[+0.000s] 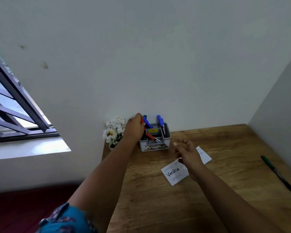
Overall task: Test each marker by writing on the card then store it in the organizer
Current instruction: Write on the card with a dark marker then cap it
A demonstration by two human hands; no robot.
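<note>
A grey organizer [154,146] stands at the back of the wooden desk [158,199], against the wall. Several markers stand or lie in it, among them a blue one [161,125] at its right side and a red one [151,137] lying across the middle. My left hand [133,129] is at the organizer's left compartment, closed around a red-capped marker [142,121] beside another blue marker [147,122]. My right hand [186,153] hovers with fingers apart over a white card [172,173] with handwriting. A green marker [277,174] lies far right on the desk.
A second white card [204,155] lies just right of my right hand. A small pot of white flowers [114,132] sits left of the organizer, close to my left hand. Walls close the desk at the back and right; a barred window [15,111] is to the left.
</note>
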